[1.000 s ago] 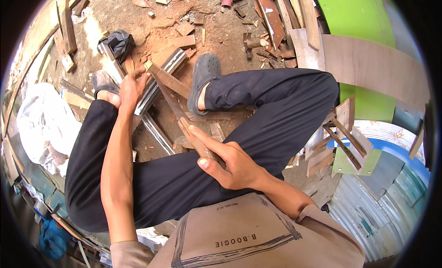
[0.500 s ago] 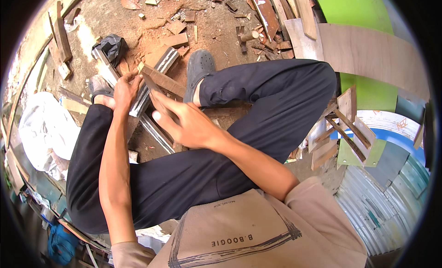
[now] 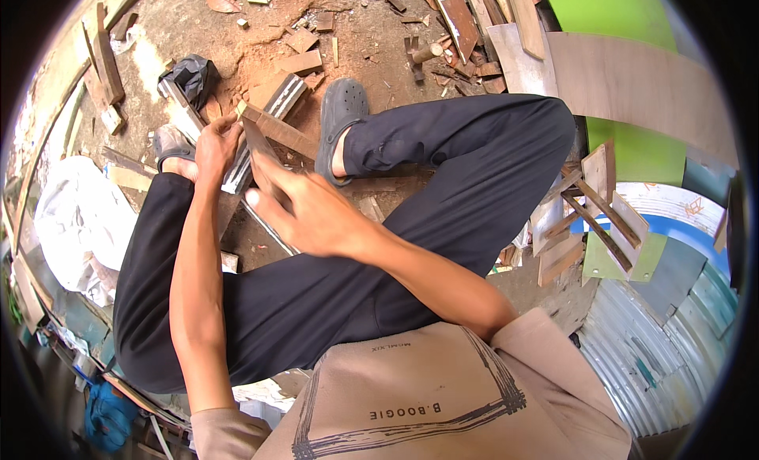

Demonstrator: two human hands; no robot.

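My left hand (image 3: 217,150) is closed on the near-left end of a brown wooden block (image 3: 286,136), which lies across a beam with black and white stripes (image 3: 286,96). In my right hand (image 3: 320,216) is a flat, dark-brown blade, seemingly a handsaw (image 3: 258,146); my fingers hide its grip. Its far end meets the block close to my left fingertips. Between my feet, the striped beam rests low over the ground, partly covered by both hands.
A hammer (image 3: 413,58) and wood offcuts (image 3: 300,62) lie beyond my feet on sawdust-strewn ground. To the left are a white sack (image 3: 79,223) and a black plastic bag (image 3: 194,77). Boards (image 3: 632,81) and corrugated metal (image 3: 640,357) stand at right.
My right hand has drawn slightly left and toward me, bringing the blade with it. My left hand stays on the block.
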